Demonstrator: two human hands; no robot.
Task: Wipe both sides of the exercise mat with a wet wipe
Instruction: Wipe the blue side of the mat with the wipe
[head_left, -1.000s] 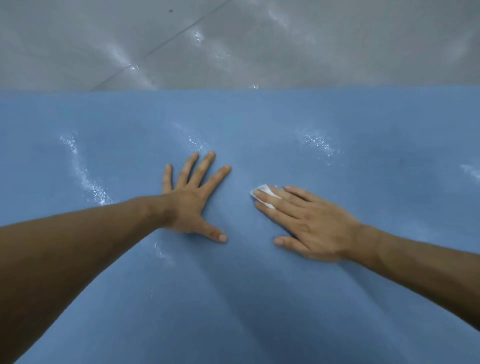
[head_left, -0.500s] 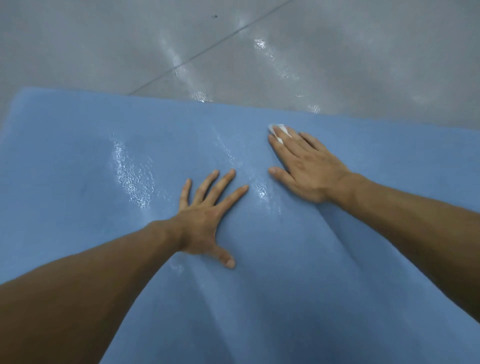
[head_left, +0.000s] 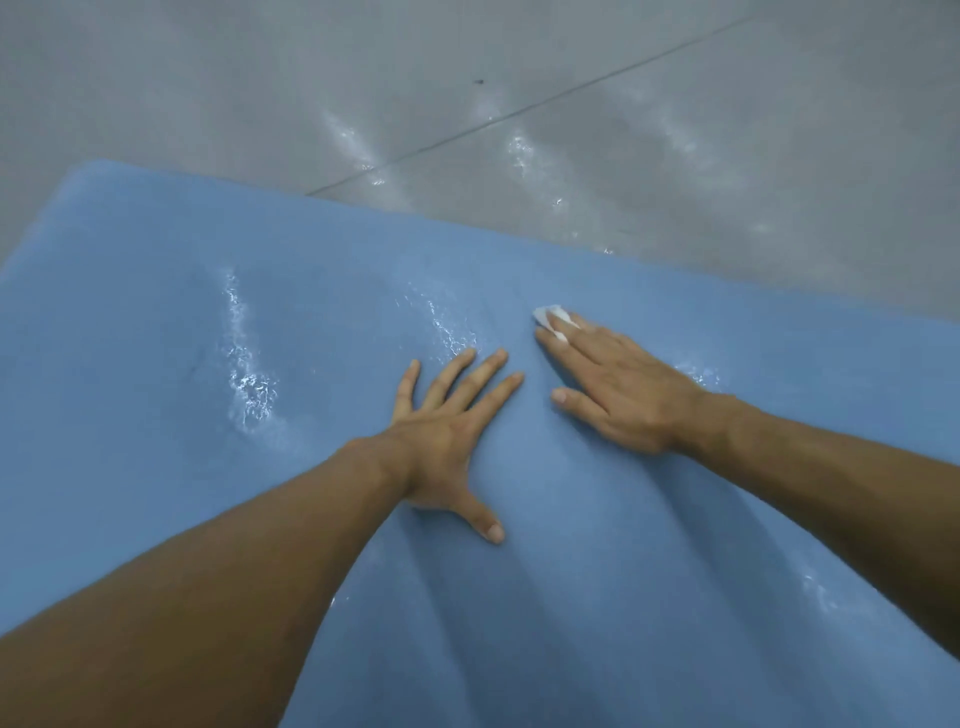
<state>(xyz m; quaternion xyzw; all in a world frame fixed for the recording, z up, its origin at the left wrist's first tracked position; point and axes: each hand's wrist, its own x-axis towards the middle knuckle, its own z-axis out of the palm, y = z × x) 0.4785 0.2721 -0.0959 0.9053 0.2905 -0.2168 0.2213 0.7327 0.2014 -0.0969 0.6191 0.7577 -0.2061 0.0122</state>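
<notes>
The blue exercise mat (head_left: 156, 364) lies flat on the floor and fills most of the view, with shiny wet streaks across it. My left hand (head_left: 447, 436) rests palm down on the mat with fingers spread and straight. To its right, my right hand (head_left: 618, 384) lies flat with straight fingers pressing a small white wet wipe (head_left: 551, 315) onto the mat. Only a corner of the wipe shows past my fingertips. The wipe sits a little short of the mat's far edge.
Grey tiled floor (head_left: 519, 78) stretches beyond the mat's far edge, with a dark grout line and wet glints. The mat's rounded far left corner (head_left: 96, 171) is in view. Soft ripples run through the mat below my hands.
My right hand slid the wipe away from me toward the far edge, then drew it back a little. My left hand stayed planted. The view shifted so the mat's left corner shows.
</notes>
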